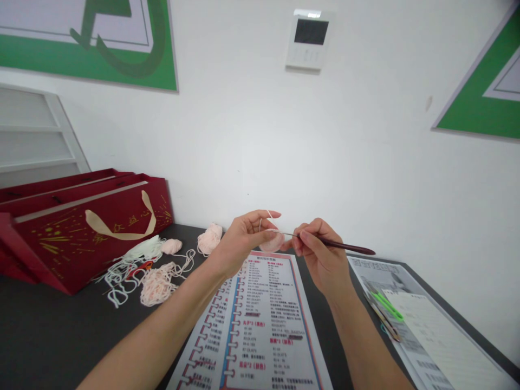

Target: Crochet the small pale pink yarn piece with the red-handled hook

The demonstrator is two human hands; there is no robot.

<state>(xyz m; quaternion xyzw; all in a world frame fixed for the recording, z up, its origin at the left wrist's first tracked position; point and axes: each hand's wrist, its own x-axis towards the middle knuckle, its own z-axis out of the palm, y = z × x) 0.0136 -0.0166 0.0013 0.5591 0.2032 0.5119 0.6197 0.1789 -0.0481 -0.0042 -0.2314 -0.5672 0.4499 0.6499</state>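
Observation:
My left hand (244,238) is raised over the dark table, fingers pinched on a small pale pink crochet piece (271,242), with a strand of white yarn looped over the forefinger. My right hand (320,254) is closed on a dark crochet hook (341,246). The hook's metal tip points left into the pink piece, and its handle sticks out to the right. Both hands hover above a spiral-bound printed pattern sheet (260,325).
Loose white and pink yarn (154,273) and small pink balls (209,238) lie to the left, beside red gift bags (81,227). At the right, more printed sheets (439,336) carry green-handled scissors (385,306). A white wall stands close behind the table (60,325).

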